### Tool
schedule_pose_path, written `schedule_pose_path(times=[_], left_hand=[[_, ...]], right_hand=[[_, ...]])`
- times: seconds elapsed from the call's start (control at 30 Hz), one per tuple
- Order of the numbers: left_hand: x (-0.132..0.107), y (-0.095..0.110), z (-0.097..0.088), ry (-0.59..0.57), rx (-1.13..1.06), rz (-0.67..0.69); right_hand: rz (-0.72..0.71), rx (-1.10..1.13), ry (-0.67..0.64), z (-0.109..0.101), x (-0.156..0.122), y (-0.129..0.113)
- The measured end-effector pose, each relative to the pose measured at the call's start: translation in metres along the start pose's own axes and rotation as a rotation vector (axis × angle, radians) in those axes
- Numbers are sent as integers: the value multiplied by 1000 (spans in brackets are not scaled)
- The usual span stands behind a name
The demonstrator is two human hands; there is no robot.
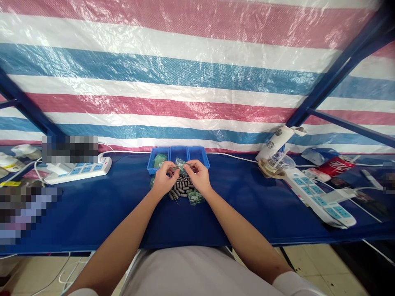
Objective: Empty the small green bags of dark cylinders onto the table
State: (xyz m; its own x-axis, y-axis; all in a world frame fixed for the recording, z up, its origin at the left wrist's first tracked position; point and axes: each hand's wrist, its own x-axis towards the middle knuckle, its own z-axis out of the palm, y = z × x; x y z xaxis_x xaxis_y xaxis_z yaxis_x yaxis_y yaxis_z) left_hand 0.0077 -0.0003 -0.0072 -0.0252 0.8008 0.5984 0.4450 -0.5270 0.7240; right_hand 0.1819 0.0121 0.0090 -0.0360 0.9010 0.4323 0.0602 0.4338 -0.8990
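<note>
My left hand [164, 177] and my right hand [198, 176] are raised close together over the middle of the table. Between them is a small clear plastic bag [180, 163] with greenish contents, pinched in the fingers of both. Below my hands lies a pile of small dark grey cylinders [182, 190]; some show thin wire-like ends. Another clear bag with green pieces [195, 197] rests at the pile's right edge. Just behind my hands stands a blue tray [198, 159] with three compartments. Green bagged pieces [160, 159] sit in its left compartment.
White power strips lie at left [89, 169] and right [319, 198]. Near the right strip are a cardboard cup holder [270, 170], a white paper bag [276, 144] and a red can [336, 165]. A striped plastic sheet [185, 94] hangs behind the blue table [101, 209].
</note>
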Motion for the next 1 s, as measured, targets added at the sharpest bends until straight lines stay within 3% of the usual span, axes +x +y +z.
schedule_pose_path(times=[0.43,0.7,1.0], left_hand=[[2,11,-5,-2,32,-1],[6,15,-7,39,72,116],[7,16,-8,73,114,140]], right_hand=[[-22,-41,-13,2,-1,1],[-22,-54,-31,1,-1,1],[-98,-88,-40,-1,0,0]])
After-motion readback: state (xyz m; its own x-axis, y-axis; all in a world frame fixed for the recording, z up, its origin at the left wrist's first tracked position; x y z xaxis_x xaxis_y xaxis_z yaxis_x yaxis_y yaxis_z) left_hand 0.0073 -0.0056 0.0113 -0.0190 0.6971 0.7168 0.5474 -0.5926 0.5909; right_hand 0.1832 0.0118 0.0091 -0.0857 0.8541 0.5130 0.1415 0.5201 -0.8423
